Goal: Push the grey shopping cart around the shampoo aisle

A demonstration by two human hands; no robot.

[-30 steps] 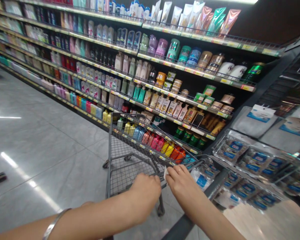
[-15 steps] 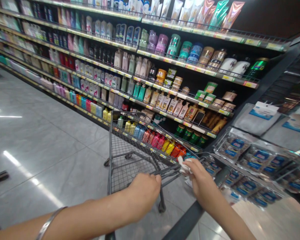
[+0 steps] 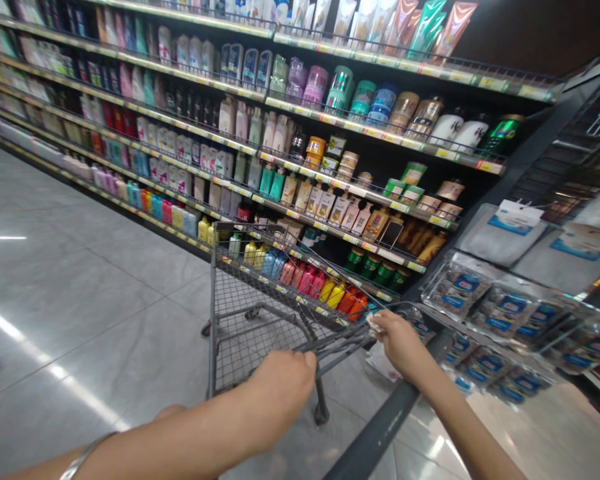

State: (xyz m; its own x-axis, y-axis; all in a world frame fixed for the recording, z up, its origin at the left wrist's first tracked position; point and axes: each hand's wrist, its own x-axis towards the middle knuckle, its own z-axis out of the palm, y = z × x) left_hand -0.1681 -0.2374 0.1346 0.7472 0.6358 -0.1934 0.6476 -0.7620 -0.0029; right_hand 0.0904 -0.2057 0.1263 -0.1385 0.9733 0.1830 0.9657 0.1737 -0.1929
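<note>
A grey wire shopping cart (image 3: 213, 300) stands in front of me, its basket showing bare mesh. My left hand (image 3: 280, 390) is closed around the grey bars at the cart's near end, its fingertips mostly hidden behind the hand. A silver bracelet (image 3: 83, 459) circles that wrist. At the right end of the same bars, my right hand (image 3: 399, 341) pinches a crumpled white tissue (image 3: 374, 325) against the metal. The cart's thick dark handle (image 3: 380, 430) slants below my right forearm.
Long shelves (image 3: 355, 233) of bottles, jars and tubes run along the far side. Packaged goods (image 3: 463, 283) hang on a rack close on the right, beside the cart. Grey tiled floor (image 3: 105, 280) stretches to the left.
The view has shifted slightly, so shelves and cart sit further left. My right hand has moved a little along the bars, and less of the tissue shows. My left hand keeps its grip.
</note>
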